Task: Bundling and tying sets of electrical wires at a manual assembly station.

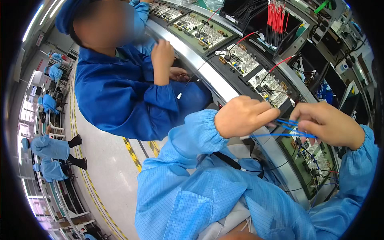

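Fingers (267,115) of left hand (243,117) and right hand (332,125) pinch blue wires (272,135). Probably mid-sorting; next move calls for separating strands.

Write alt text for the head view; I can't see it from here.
The person's left hand and right hand hold blue wires beside a row of circuit boards on a metal-edged bench. A co-worker in dark blue is at upper left; more people in light blue are beyond.

both hands (246,117) hold blue wires (297,135) | circuit boards (274,89) on bench (216,80) | co-worker (114,94) at left
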Motion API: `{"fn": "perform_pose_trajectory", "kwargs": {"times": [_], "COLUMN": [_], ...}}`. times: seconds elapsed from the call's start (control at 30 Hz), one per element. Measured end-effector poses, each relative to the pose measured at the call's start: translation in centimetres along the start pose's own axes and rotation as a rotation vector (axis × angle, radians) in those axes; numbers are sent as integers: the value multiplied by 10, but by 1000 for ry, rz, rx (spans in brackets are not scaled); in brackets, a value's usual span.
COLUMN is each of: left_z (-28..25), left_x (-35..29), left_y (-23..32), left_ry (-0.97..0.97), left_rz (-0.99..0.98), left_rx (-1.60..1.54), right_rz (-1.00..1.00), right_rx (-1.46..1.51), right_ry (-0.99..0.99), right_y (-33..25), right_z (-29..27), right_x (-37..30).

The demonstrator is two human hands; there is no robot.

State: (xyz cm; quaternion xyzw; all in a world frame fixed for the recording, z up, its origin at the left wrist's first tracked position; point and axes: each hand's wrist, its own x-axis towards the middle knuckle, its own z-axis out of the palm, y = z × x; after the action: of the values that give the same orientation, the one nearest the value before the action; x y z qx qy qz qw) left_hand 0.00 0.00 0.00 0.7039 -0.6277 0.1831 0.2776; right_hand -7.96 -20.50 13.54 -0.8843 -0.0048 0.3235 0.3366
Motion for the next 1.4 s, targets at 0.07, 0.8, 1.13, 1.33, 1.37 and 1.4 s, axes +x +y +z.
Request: {"fn": "perform_pose_trajectory", "kwargs": {"times": [0.07,0.8,1.13,1.33,1.37,1.4], "left_z": [2,52,35,29,26,21], "left_x": [-7,-17,-9,-53,-59,-62], "left_y": [0,28,-6,-39,-41,-47], "left_ry": [-114,188,312,419,416,364], "left_rz": [-28,-232,-67,-511,-595,-640], "left_rx": [-214,-799,-591,-430,-333,-328], "right_rz": [-37,-934,-978,-934,-855,-831], "right_rx": [-19,-616,-897,-910,-891,-883], "right_ry": [-93,357,459,548,489,493], "right_y": [4,17,14,26,33,38], "right_z": [-1,31,22,-34,-46,-53], "right_x": [-2,22,27,10,10,2]}}
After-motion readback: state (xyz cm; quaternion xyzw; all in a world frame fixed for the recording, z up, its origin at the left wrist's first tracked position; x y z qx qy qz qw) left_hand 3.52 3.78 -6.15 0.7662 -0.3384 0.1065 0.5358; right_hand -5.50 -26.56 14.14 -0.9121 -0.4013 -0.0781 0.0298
